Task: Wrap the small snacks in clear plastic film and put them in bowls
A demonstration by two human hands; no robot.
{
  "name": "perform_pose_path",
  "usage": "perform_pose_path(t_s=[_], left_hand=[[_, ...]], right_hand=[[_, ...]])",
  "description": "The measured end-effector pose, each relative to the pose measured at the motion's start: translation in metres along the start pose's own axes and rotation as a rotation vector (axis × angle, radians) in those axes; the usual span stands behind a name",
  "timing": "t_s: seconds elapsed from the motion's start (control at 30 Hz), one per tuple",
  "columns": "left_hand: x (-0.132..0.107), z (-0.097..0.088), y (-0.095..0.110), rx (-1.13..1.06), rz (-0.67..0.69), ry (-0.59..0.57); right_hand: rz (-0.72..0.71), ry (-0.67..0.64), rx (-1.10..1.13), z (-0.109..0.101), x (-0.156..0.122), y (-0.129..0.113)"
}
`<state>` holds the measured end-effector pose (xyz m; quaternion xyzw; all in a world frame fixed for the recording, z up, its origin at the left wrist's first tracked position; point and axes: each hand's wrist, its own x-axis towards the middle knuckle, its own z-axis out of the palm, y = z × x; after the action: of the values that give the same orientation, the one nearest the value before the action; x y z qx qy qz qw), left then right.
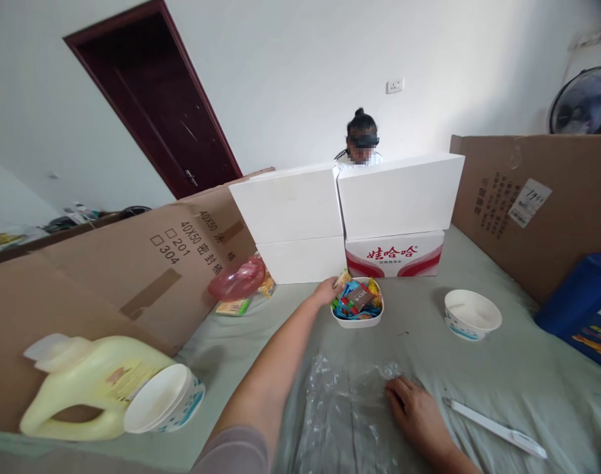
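Observation:
My left hand [326, 291] reaches forward to the left rim of a white bowl [358, 323]. Its fingers are closed on a small yellowish packet [343, 279] at the bowl's edge. Colourful wrapped snacks [355, 298] fill the bowl, blue, red, brown and yellow ones among them. Nearer to me, a crumpled clear plastic bag [337, 401] lies flat on the cloth. My right hand [415, 415] rests at the bag's right edge, fingers curled and seemingly pinching the plastic. To the right of that hand lies a slim white box cutter [497, 426].
White boxes [300, 204] stand stacked as a wall, with a person [362, 141] behind. Cardboard panels flank both sides. A paper bowl [472, 315] and blue bottle [584, 313] stand right; stacked paper bowls [164, 400], a yellow jug [97, 382] and a pink bowl [238, 278] are left.

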<state>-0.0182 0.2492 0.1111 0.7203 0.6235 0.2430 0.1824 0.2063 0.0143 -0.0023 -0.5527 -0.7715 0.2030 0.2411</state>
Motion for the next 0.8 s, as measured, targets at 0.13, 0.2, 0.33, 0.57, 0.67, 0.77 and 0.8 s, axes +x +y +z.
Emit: perform_pose_path(t_s=[0.13,0.2,0.33,0.57,0.67,0.77,0.8], left_hand=[[-0.039,-0.017,0.006,-0.037,0.032,0.203],[-0.084,-0.019,0.011,-0.061,0.115,0.25],[-0.198,0.007,0.017,-0.092,0.691,-0.08],[-0.244,0.042,-0.039,0.365,0.394,-0.33],[-0.24,0.029,-0.069,0.411,0.243,-0.187],[-0.263,0.011,-0.084,0.327,0.348,-0.099],[-0.276,0.006,-0.087,0.284,0.418,-0.118]], right_hand=[[-0.006,-0.007,-0.01,-0.002,-0.001,-0.001],[-0.009,-0.006,-0.023,-0.002,-0.001,-0.002],[-0.084,0.07,-0.18,0.002,-0.002,-0.003],[-0.072,0.018,-0.385,0.013,0.005,-0.001],[0.051,0.001,-0.408,0.004,0.001,0.001],[-0.014,0.027,-0.335,-0.021,-0.019,0.011],[-0.092,0.014,-0.285,-0.031,-0.03,0.016]])
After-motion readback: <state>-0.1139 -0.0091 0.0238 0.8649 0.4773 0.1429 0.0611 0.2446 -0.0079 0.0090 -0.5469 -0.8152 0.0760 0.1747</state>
